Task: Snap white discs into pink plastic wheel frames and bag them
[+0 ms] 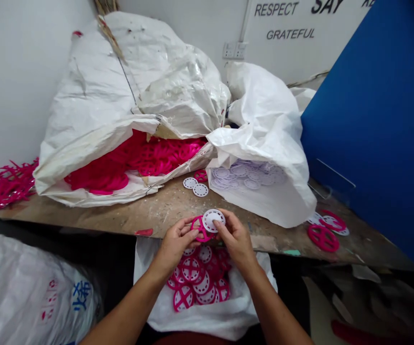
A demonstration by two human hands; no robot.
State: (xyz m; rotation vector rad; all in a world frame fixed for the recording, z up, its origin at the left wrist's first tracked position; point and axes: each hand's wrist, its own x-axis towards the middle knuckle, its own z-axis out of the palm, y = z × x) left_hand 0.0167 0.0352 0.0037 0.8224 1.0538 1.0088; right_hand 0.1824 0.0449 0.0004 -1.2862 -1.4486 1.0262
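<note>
Two open sacks [95,86] crowd a scuffed bench [171,203] (blue panel [375,120] alongside); left hand [176,239] pinches pink wheel [201,229], right hand [237,237] white disc [211,218].

Smooth plastic wheel [201,224] and disc [211,216]; crinkled, glossy plastic sack [181,86]; rough, wooden-looking table [149,208].

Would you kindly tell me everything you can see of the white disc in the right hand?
The white disc is round, thin and apparently plastic, with a ring of small slots near its rim. The right hand holds it near the table's front edge, the thumb across its lower right, one face toward the camera. In view, it overlaps the pink wheel in the left hand; whether they touch is unclear.
</note>
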